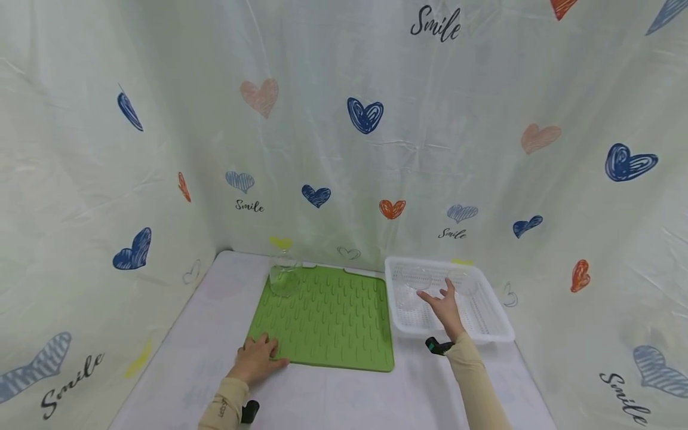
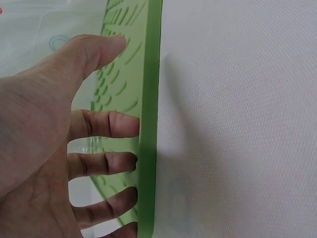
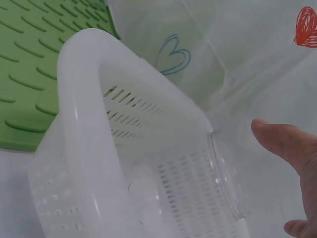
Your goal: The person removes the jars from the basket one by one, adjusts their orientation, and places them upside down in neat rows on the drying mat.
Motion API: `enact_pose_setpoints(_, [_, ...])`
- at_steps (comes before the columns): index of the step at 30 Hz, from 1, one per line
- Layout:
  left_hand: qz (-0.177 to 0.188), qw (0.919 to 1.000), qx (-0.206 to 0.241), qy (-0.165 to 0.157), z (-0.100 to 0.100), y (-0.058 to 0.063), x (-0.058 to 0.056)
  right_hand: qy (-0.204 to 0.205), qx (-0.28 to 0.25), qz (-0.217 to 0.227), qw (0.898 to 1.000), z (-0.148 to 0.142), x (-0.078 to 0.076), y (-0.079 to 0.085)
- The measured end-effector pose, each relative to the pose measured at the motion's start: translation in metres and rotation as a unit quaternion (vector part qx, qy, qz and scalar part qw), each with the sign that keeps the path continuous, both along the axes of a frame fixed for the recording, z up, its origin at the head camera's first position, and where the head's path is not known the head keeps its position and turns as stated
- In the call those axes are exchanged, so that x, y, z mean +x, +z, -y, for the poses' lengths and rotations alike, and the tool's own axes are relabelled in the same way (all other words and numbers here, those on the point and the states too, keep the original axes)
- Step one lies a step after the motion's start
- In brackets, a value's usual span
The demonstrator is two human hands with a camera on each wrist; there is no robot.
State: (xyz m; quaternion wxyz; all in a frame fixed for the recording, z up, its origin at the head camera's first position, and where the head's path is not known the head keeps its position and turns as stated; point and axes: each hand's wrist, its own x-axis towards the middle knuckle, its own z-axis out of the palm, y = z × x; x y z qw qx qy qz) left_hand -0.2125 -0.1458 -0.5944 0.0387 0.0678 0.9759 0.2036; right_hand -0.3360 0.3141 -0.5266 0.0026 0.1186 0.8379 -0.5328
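Observation:
My left hand [image 1: 255,361] rests at the near left corner of a green ridged mat [image 1: 333,316]. In the left wrist view its fingertips [image 2: 126,124] touch the mat along the raised edge, and the thumb is held apart. Over the white perforated basket [image 1: 398,325] is my right hand [image 1: 445,309], thumb and fingers spread, with nothing seen between them. Clear vessels, hard to make out, are in the basket; the rim of one clear vessel [image 3: 225,173] shows near the right thumb, apart from it. A clear glass vessel [image 1: 285,280] stands on the mat's far left corner.
The basket stands right of the mat on a white-covered table [image 1: 333,400]. A pale curtain [image 1: 322,143] printed with hearts and "Smile" hangs behind and along both sides. Dark wrist cameras sit at both wrists.

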Motion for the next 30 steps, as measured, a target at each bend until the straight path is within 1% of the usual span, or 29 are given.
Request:
enact_pose_setpoints(7, [-0.008,1.0000,-0.002,-0.004,-0.002,0.001,-0.002,0.030,-0.019,0.024,0.999,-0.003,-0.020,-0.009])
enact_pose_setpoints(12, [-0.009,0.9999,-0.008,-0.010,-0.003,0.000,-0.003,0.044,-0.018,0.045,0.998,-0.005,-0.031,-0.022])
enact_pose_setpoints(16, [-0.007,0.9999,-0.012,-0.003,-0.002,0.000,-0.002,0.066,-0.024,0.046,0.996,-0.001,-0.040,-0.032])
enact_pose_setpoints(20, [-0.006,0.9999,-0.012,0.000,0.000,-0.001,-0.001,0.066,-0.033,0.048,0.996,0.004,-0.047,-0.036])
enact_pose_setpoints(25, [-0.007,0.9999,-0.008,-0.001,0.000,-0.001,-0.002,0.065,-0.041,0.065,0.995,0.005,-0.056,-0.039])
enact_pose_setpoints(30, [-0.004,1.0000,-0.005,0.000,0.001,-0.001,-0.001,0.066,-0.050,0.062,0.995,0.004,-0.064,-0.045])
